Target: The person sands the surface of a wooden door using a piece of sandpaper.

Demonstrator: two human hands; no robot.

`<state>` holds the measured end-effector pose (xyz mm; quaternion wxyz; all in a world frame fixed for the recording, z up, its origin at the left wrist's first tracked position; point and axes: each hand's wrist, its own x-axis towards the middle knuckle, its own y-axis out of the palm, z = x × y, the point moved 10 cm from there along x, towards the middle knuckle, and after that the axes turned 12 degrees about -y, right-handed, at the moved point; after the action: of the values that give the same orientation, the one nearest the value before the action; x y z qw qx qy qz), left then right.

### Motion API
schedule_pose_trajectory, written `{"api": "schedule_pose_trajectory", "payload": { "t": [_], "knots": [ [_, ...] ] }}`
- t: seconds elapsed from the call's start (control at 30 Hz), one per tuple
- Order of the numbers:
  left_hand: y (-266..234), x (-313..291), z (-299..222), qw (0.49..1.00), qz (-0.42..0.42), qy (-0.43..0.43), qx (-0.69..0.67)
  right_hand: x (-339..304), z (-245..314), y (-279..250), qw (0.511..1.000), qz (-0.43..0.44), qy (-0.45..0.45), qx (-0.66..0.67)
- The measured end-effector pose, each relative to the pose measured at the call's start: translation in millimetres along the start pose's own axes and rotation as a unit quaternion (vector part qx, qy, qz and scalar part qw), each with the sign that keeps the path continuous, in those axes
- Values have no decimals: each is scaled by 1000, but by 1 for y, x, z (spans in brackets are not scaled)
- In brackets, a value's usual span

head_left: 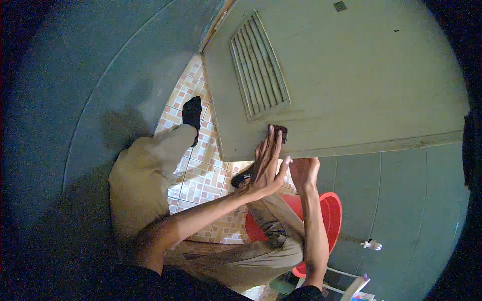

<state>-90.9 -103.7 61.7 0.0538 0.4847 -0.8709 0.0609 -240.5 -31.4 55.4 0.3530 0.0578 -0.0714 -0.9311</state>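
The green-grey door (361, 80) has a slatted vent (257, 65) set low in it. My left hand (268, 168) presses a small dark brown pad (279, 133) against the door face, between the vent and the door's side edge. Its fingers lie stretched over the pad, and the thumb sticks out to the side. By that same edge is my right hand (305, 173), holding the door with its fingers hidden behind it.
A red plastic tub (331, 215) stands behind my right forearm. A small white tap (371, 245) juts from the grey-green wall (391, 195). Patterned tiles (211, 175) cover the floor under my feet. Another wall (55, 125) rises close on the left. A pale rack stands at the lower right.
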Motion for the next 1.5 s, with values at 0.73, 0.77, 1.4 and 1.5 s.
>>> {"api": "schedule_pose_trajectory", "payload": {
  "t": [0.73,0.77,1.4,1.5],
  "knots": [
    [-2,0,-1,1000,-16,10,5,-6,11,13,1000,12,17,-11],
    [-3,0,-1,1000,-17,14,9,-5,10,12,1000,12,18,-11],
    [-1,-4,-9,998,-1,47,30,1,-4,3,998,57,33,-19],
    [3,-5,-17,998,22,65,-1,1,-2,2,997,69,39,-8]
  ]
}}
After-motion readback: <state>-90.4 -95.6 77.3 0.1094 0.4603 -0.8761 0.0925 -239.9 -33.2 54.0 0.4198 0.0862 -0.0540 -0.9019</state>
